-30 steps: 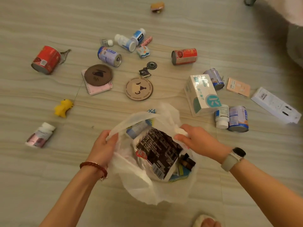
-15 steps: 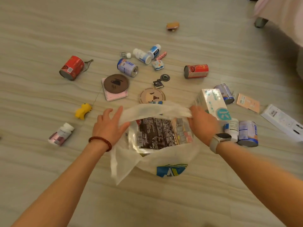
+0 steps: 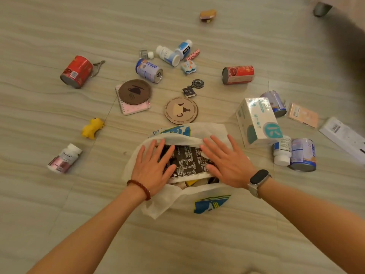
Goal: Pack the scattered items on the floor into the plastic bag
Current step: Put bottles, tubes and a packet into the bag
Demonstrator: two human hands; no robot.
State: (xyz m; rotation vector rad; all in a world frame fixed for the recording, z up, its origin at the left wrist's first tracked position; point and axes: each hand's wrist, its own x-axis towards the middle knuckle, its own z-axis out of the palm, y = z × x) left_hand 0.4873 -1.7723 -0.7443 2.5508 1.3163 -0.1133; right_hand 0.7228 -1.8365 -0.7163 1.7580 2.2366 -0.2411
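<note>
The white plastic bag [image 3: 173, 200] with a blue logo lies open on the floor in front of me. A black packet with white print [image 3: 187, 162] fills its mouth. My left hand [image 3: 153, 169] rests flat on the bag's left side with fingers spread, holding nothing. My right hand [image 3: 227, 163] lies flat on the packet's right side, fingers also apart. Scattered around are a round wooden coaster [image 3: 180, 110], a white and teal box [image 3: 256, 121], a yellow toy [image 3: 91, 128] and a pill bottle [image 3: 64, 158].
Farther out lie two red cans [image 3: 77, 71] [image 3: 238, 74], a blue can [image 3: 149, 70], white bottles [image 3: 169, 55], a brown coaster on a pink notebook [image 3: 134, 95], a keychain [image 3: 193, 88], cans and a bottle [image 3: 294, 152] at right, and a furniture leg [image 3: 321, 8].
Both hands have let go of the bag's rim and now lie flat with spread fingers on the bag and the black packet. The bag has sunk lower and flatter.
</note>
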